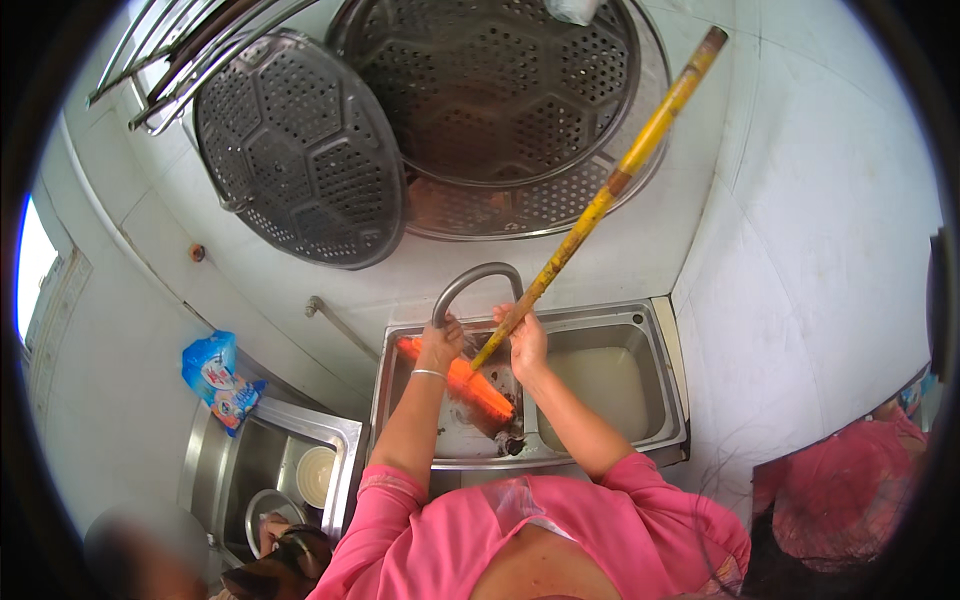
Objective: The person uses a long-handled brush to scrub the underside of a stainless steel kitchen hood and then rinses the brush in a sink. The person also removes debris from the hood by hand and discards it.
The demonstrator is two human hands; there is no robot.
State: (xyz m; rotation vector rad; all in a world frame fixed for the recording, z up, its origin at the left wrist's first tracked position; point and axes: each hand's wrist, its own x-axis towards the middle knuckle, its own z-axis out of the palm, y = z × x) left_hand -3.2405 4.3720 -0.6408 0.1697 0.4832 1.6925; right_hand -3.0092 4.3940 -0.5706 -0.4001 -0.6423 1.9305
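A broom with an orange head [480,391] and a worn yellow handle [600,202] leans up out of the left basin [457,442] of a steel double sink. Its bristles are dark and wet-looking, with dark debris [514,444] around them. My right hand [528,343] is around the lower part of the handle, close above the sink divider. At the mouth of the curved metal faucet [478,271], my left hand [444,341] is closed around the spout end. Cloudy water [600,390] stands in the right basin.
Large perforated steel trays [300,150] hang on the tiled wall above, near a metal rack [180,67]. At lower left, another person's hand [274,529] is at a metal bowl [262,502] in a second sink [349,442]. A blue packet [221,382] lies at that sink's back edge.
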